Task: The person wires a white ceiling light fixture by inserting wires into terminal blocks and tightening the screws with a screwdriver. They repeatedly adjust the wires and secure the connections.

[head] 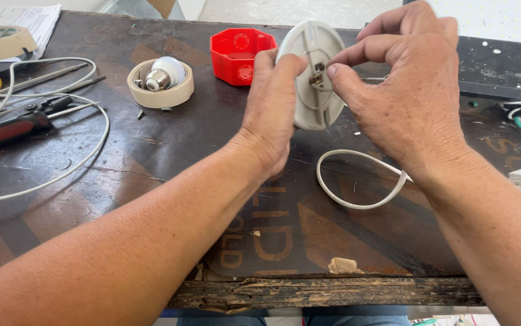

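The left hand (270, 115) is clamping a smooth, round, off-white plastic disc (311, 72) on edge above the dark, worn wooden surface (170, 151). The right hand (408, 90) is pinching a small metal terminal (318, 75) at the disc's centre. A white wire (357, 181) is looping beneath. A glossy red octagonal box (239, 54) is sitting just beyond, left of the disc; farther left, a bulb (164, 73) is resting inside a tape roll (160, 90).
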